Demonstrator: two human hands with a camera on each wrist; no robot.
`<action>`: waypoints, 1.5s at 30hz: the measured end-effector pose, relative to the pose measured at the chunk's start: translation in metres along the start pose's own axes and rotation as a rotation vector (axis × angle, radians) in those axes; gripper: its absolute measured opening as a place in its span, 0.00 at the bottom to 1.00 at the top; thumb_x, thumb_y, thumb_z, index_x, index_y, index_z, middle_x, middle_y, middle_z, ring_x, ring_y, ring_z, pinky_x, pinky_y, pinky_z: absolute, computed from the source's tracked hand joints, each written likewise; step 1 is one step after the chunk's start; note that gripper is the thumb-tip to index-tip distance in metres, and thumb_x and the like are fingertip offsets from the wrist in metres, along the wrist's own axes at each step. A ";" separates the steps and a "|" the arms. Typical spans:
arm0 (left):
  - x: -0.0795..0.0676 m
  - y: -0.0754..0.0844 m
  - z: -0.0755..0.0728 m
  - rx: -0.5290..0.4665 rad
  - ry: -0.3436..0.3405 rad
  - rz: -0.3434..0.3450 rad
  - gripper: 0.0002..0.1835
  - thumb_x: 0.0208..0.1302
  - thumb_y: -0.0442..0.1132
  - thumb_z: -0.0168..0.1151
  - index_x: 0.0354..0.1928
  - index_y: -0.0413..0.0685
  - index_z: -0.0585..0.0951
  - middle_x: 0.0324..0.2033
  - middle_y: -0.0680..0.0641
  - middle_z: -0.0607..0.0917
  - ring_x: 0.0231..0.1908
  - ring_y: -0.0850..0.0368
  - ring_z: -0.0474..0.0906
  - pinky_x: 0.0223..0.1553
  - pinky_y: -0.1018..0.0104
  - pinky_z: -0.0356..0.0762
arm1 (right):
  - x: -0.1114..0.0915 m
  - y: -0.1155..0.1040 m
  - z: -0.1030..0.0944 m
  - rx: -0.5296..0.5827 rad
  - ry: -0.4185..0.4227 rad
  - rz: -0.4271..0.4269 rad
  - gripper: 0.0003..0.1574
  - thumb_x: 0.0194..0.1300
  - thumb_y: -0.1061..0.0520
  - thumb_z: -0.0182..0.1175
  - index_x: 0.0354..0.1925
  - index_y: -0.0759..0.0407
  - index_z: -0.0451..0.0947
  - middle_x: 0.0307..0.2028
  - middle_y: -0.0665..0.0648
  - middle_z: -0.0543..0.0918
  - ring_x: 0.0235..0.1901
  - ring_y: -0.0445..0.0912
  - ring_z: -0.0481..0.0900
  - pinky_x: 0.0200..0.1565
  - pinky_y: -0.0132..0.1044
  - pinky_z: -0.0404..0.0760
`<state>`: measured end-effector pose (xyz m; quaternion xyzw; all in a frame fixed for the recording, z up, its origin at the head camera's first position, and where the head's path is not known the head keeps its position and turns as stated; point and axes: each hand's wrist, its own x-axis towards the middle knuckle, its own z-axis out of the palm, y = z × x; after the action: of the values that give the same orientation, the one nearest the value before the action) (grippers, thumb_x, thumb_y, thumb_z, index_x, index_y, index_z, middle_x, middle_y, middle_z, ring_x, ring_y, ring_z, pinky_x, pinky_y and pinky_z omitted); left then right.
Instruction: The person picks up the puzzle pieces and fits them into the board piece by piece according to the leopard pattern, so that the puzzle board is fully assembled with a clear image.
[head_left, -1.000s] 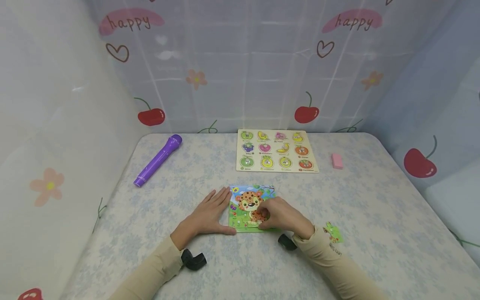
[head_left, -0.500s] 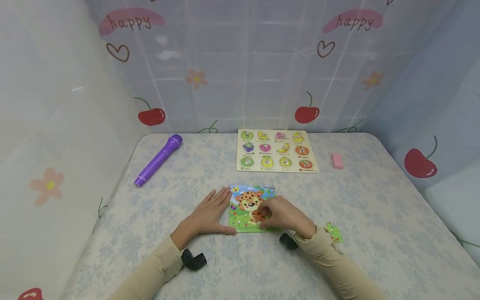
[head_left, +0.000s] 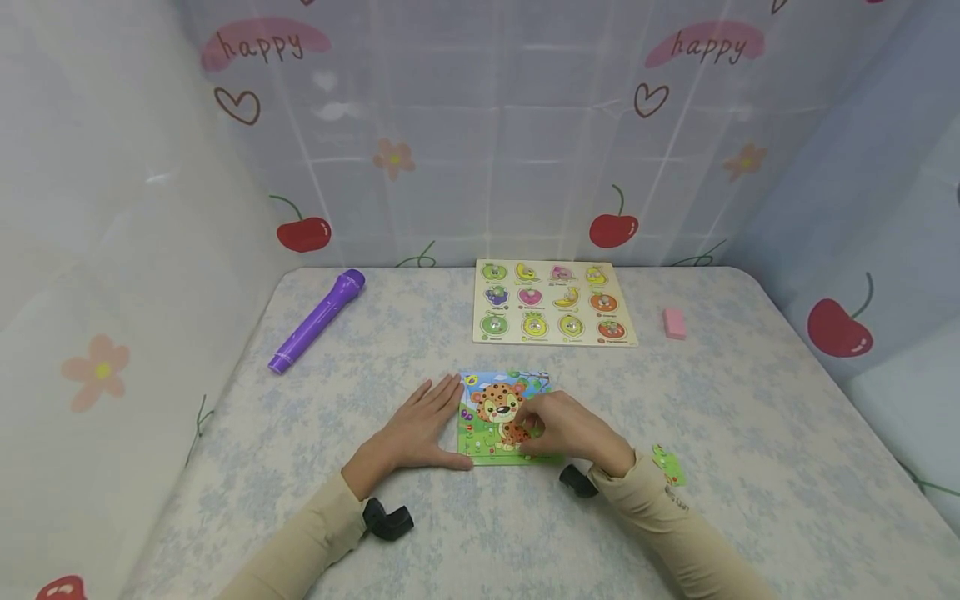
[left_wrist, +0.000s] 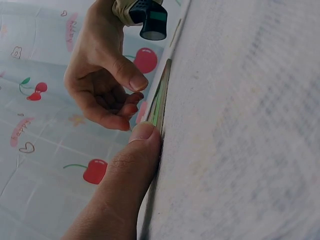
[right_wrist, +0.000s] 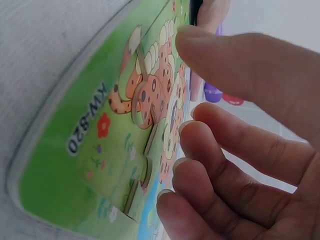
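Observation:
A leopard jigsaw puzzle (head_left: pixel 483 429) lies flat in its tray at the table's middle. My left hand (head_left: pixel 420 427) rests beside it, straight fingers along the left edge and thumb touching the near left corner. Over the right part of the puzzle, my right hand (head_left: pixel 562 429) has loosely bent fingers, thumb apart from the fingertips and nothing visible between them. Whether those fingertips touch the surface, I cannot tell. The right wrist view shows a sunken, stepped-edged area (right_wrist: pixel 112 160) of the tray near the printed "KW-820". A loose green puzzle piece (head_left: pixel 667 465) lies beyond the right sleeve, which partly hides it.
Behind the puzzle lies a wooden fruit peg board (head_left: pixel 551 302). A purple toy microphone (head_left: pixel 317 321) is at the back left, and a pink eraser-like block (head_left: pixel 674 323) at the back right. Printed curtains (head_left: pixel 487 167) border the table on the back and sides.
My right hand has shifted very slightly to the right over the puzzle, and a sliver less of the loose piece shows by the sleeve. My left hand stays put.

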<state>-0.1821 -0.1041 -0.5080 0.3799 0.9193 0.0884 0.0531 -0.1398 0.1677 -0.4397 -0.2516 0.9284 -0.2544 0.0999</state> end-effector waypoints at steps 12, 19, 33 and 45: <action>0.000 0.000 -0.001 0.000 -0.010 -0.002 0.69 0.46 0.84 0.49 0.77 0.44 0.42 0.78 0.45 0.44 0.78 0.53 0.39 0.77 0.51 0.39 | -0.004 0.002 -0.003 -0.012 -0.026 -0.031 0.20 0.49 0.53 0.77 0.39 0.58 0.83 0.31 0.50 0.82 0.30 0.42 0.75 0.34 0.29 0.74; 0.001 0.000 -0.002 -0.004 -0.013 0.007 0.68 0.47 0.84 0.49 0.77 0.44 0.42 0.78 0.45 0.43 0.78 0.52 0.39 0.77 0.50 0.40 | -0.014 0.009 -0.010 -0.036 -0.040 -0.044 0.28 0.48 0.50 0.77 0.47 0.58 0.83 0.36 0.50 0.83 0.35 0.43 0.77 0.38 0.32 0.77; 0.000 0.001 -0.001 -0.019 -0.023 -0.007 0.68 0.47 0.84 0.50 0.77 0.44 0.42 0.78 0.45 0.43 0.78 0.53 0.38 0.77 0.50 0.38 | -0.046 0.027 -0.024 -0.053 -0.021 -0.019 0.32 0.48 0.50 0.77 0.50 0.59 0.81 0.37 0.49 0.82 0.35 0.43 0.75 0.37 0.33 0.76; 0.000 0.001 -0.002 -0.016 -0.018 0.000 0.69 0.46 0.84 0.49 0.77 0.43 0.43 0.78 0.45 0.43 0.78 0.52 0.39 0.77 0.50 0.38 | -0.076 0.045 -0.035 -0.036 0.010 0.098 0.33 0.46 0.51 0.78 0.51 0.58 0.80 0.38 0.48 0.81 0.37 0.43 0.74 0.36 0.31 0.74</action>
<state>-0.1815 -0.1037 -0.5063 0.3802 0.9180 0.0921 0.0644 -0.1044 0.2550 -0.4288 -0.2061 0.9446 -0.2338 0.1029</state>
